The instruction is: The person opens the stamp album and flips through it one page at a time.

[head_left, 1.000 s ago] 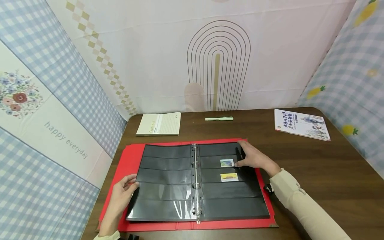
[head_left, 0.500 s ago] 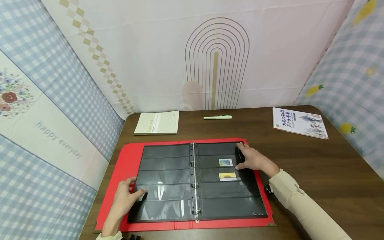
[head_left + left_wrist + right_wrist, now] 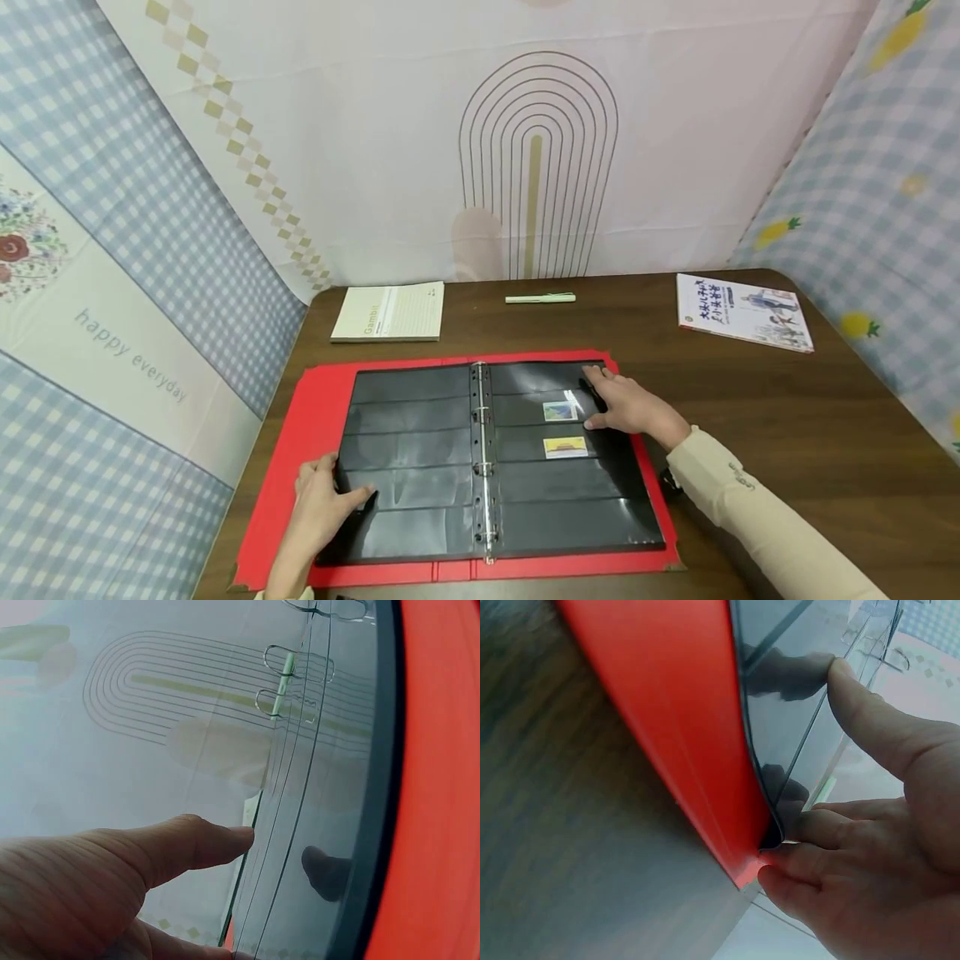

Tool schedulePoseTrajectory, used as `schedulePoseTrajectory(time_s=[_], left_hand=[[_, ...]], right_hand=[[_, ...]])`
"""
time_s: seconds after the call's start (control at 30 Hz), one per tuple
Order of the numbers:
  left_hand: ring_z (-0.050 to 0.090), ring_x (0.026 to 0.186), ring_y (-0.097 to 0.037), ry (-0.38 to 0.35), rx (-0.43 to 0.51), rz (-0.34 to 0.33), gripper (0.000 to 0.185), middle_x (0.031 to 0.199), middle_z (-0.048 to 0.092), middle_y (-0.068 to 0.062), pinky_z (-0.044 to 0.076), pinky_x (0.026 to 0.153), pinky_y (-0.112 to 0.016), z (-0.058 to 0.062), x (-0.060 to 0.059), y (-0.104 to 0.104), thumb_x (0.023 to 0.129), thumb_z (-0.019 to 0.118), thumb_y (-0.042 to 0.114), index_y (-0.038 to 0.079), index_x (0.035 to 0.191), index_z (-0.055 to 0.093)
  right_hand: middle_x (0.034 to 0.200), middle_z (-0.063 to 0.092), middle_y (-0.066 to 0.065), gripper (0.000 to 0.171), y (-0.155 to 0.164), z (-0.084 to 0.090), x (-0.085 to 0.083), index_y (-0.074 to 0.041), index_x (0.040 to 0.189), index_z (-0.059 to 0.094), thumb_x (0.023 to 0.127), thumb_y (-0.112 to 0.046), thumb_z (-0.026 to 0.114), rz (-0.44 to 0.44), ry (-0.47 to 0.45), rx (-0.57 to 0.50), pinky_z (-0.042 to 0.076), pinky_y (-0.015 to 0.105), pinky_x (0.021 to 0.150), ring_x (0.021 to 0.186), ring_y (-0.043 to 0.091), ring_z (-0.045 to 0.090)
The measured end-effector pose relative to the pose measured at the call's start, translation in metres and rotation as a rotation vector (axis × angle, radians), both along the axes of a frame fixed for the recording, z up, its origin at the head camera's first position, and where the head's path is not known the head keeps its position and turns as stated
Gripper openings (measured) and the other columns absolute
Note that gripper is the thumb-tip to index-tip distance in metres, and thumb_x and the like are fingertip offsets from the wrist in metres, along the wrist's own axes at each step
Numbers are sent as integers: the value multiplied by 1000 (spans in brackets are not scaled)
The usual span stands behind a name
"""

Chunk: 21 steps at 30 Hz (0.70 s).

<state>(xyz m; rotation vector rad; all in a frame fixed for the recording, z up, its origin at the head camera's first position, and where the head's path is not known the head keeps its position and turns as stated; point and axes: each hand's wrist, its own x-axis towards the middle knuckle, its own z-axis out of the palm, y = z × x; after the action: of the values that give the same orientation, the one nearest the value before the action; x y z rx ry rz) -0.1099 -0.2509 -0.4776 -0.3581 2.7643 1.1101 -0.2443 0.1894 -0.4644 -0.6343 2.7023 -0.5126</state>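
Note:
A red ring-bound stamp album (image 3: pixel 317 414) lies spread flat, with black pocket pages on both sides of its metal rings (image 3: pixel 483 468). The right page (image 3: pixel 573 525) holds a blue-green stamp (image 3: pixel 560 411) and a yellow stamp (image 3: pixel 565 448) in separate pockets. My left hand (image 3: pixel 318 504) is at the left page's (image 3: pixel 412 454) outer edge; its thumb (image 3: pixel 199 844) extends over the page, apart from its reflection. My right hand (image 3: pixel 633 408) rests at the right page's upper outer corner. Its thumb (image 3: pixel 855 694) touches the glossy sheet, and the other fingers lie at the edge.
Behind the album on the brown table (image 3: pixel 622 321) lie a cream notebook (image 3: pixel 387 312), a pale green pen (image 3: pixel 540 298) and, at the right, a white illustrated booklet (image 3: pixel 744 312). Patterned cloth (image 3: pixel 375 167) hangs behind and at both sides.
My left hand has loosened from the left page's edge, and its thumb now reaches further over the page. The lifted left page has settled flatter. My right hand stays at its corner.

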Motion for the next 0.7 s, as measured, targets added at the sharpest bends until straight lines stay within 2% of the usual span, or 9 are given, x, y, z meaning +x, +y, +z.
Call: schedulePoseTrajectory(time_s=[0.1,0.23,0.4,0.43,0.53,0.63,0.7], left_hand=[[23,115,-46,-1,1,-7,86,125,26,-33,35,86,-57,0,-1,-1,75,75,30,-16,133,30],[21,117,-46,-25,3,-7,89,127,24,-33,34,88,-58,-1,1,-1,75,75,30,-15,135,28],[21,114,-46,11,-31,-33,101,125,22,-34,32,87,-57,-1,4,2,71,79,32,-13,139,20],[21,113,-45,17,-39,-44,104,125,22,-34,32,86,-57,-1,5,3,70,79,34,-12,140,18],[21,108,-42,13,-72,-81,108,123,22,-30,29,81,-52,-2,7,6,68,80,39,-6,143,18],[20,105,-40,0,-113,-109,107,121,21,-27,26,77,-49,-4,7,9,65,80,45,-1,143,22],[20,104,-40,-2,-137,-118,106,120,21,-26,25,75,-47,-5,6,10,64,81,45,0,142,25]], right_hand=[[143,24,31,86,-3,1,1,8,142,22,81,-27,72,4,30,12,23,57,102,131,45,24],[136,39,30,85,-7,1,4,8,142,25,79,-26,73,5,81,18,33,53,98,123,42,39],[114,58,23,85,-8,-2,8,4,139,33,72,-20,80,-44,169,-77,43,51,86,101,34,57],[110,60,21,85,-8,-3,9,3,137,35,70,-18,81,-58,189,-105,44,50,84,97,33,58],[112,60,19,86,-8,-5,10,0,135,38,64,-14,84,-99,233,-179,44,49,83,94,33,58],[121,56,20,90,-8,-4,10,1,136,38,60,-10,85,-131,243,-235,42,49,88,104,36,55],[128,52,21,94,-8,0,10,1,138,35,60,-8,85,-149,216,-269,40,49,92,113,36,50]])
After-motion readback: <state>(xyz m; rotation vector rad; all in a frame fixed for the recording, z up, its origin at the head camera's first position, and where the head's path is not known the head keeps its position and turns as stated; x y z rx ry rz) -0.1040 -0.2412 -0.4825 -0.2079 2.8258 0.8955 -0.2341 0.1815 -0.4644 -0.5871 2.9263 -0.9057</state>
